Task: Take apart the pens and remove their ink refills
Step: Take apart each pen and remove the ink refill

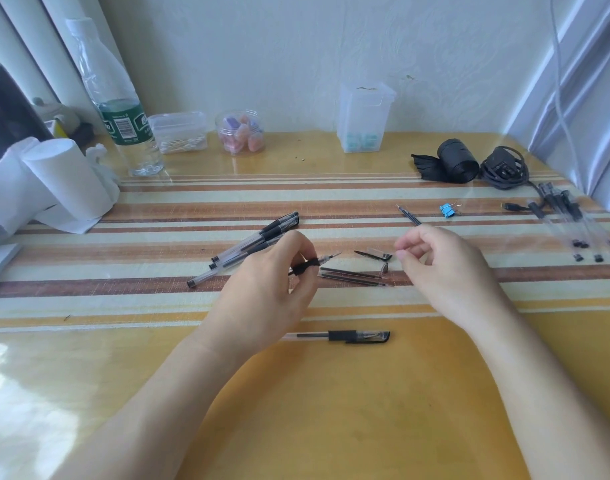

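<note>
My left hand (262, 289) grips an uncapped pen (326, 259) by its black grip, tip pointing right. My right hand (442, 271) hovers to the right with curled fingers, thumb near the index tip, nothing visible between them. Between my hands lie a loose cap (374, 254), a small tip piece (384, 268) and two ink refills (352, 274). More dark refills (409, 214) stick out from behind my right hand; whether it holds them is unclear. Several whole pens (255, 242) lie left of centre. One capped pen (345, 336) lies near me.
Several empty clear barrels (570, 220) lie at the right edge beside a blue binder clip (447, 210). At the back stand a water bottle (123, 126), small plastic boxes (179, 131), a clear tub (364, 116), a black roll (457, 161) and a cable (504, 168). Paper rolls (64, 178) sit left.
</note>
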